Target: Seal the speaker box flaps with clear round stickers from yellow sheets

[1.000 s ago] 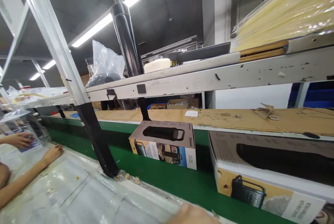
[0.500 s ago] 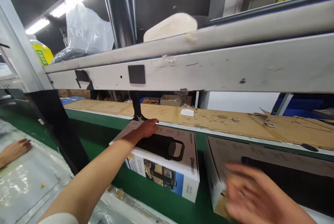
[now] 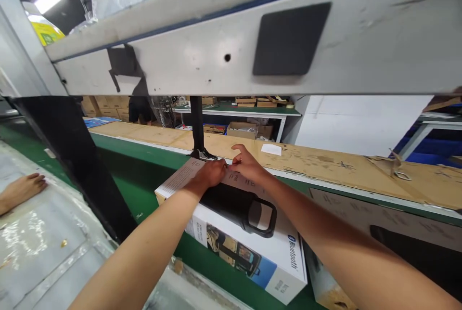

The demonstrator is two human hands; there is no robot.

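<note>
A printed speaker box (image 3: 260,247) with a black speaker picture and a Bluetooth mark lies on the green conveyor belt (image 3: 137,189). My left hand (image 3: 211,174) rests on the far top edge of the box, fingers curled over it. Touching the same far edge just to the right is my right hand (image 3: 247,164), fingers bent down. Both forearms stretch across the box top. A second, larger printed box (image 3: 404,238) lies on the belt at the right, partly hidden by my right arm.
A white shelf beam (image 3: 216,55) crosses low overhead, carried by a black post (image 3: 72,165). Brown cardboard sheets (image 3: 325,165) cover the far side of the belt. Another person's hand (image 3: 21,189) lies on the plastic-covered bench (image 3: 43,247) at the left.
My view has moved closer and lower under the beam. My right hand has come up from the lower right onto the box's far edge beside my left hand, and the box's near end sits closer to me.
</note>
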